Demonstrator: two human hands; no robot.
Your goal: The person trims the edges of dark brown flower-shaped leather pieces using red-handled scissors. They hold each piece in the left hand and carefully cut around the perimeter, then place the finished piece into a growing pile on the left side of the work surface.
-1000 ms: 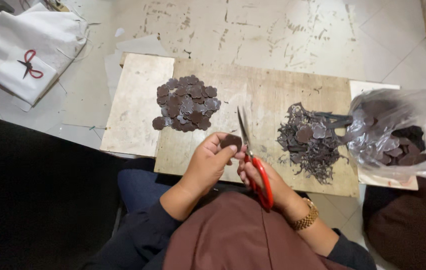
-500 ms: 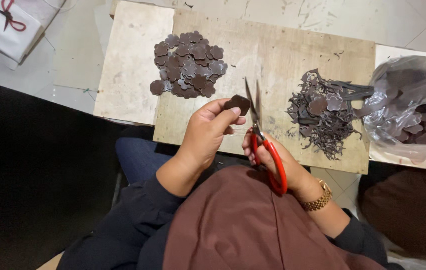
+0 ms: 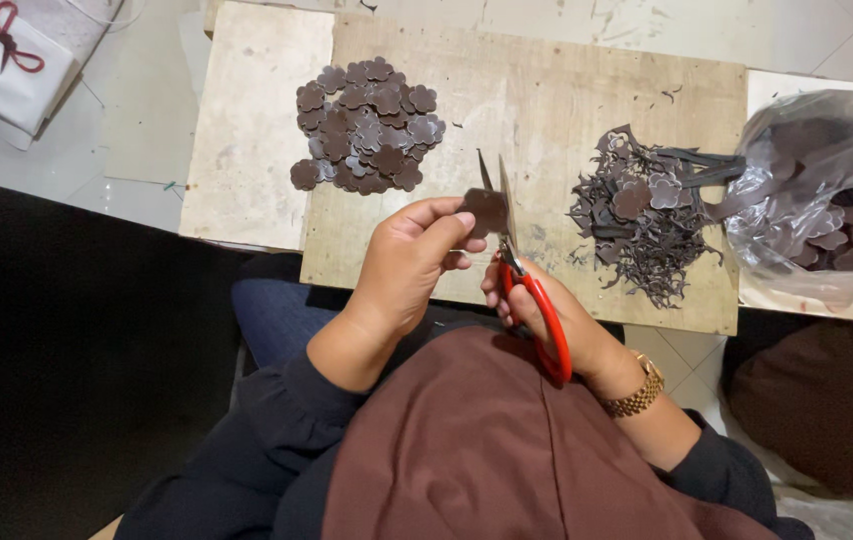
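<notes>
Two hands are in view, the left hand (image 3: 409, 258) and the right hand (image 3: 547, 312). There is one pair of red-handled metal scissors (image 3: 530, 290), one dark brown piece (image 3: 487, 210) held up, one heap of dark brown flower-shaped cutouts (image 3: 367, 125), too many to count, one pile of dark trimmings (image 3: 647, 225), one clear plastic bag (image 3: 817, 190), one gold wristwatch (image 3: 637, 392) and one pale wooden board (image 3: 567, 90).

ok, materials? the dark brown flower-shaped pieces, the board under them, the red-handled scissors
Dark brown flower-shaped pieces: thin, flat, matte sheet, possibly leather or faux leather; they lie limp in a pile, and the exact material is unclear.
Pale wooden board: looks like plywood, unfinished, scuffed and stained.
Red-handled scissors: bare grey metal blades, glossy red loops, probably plastic, held in the right hand.
</notes>
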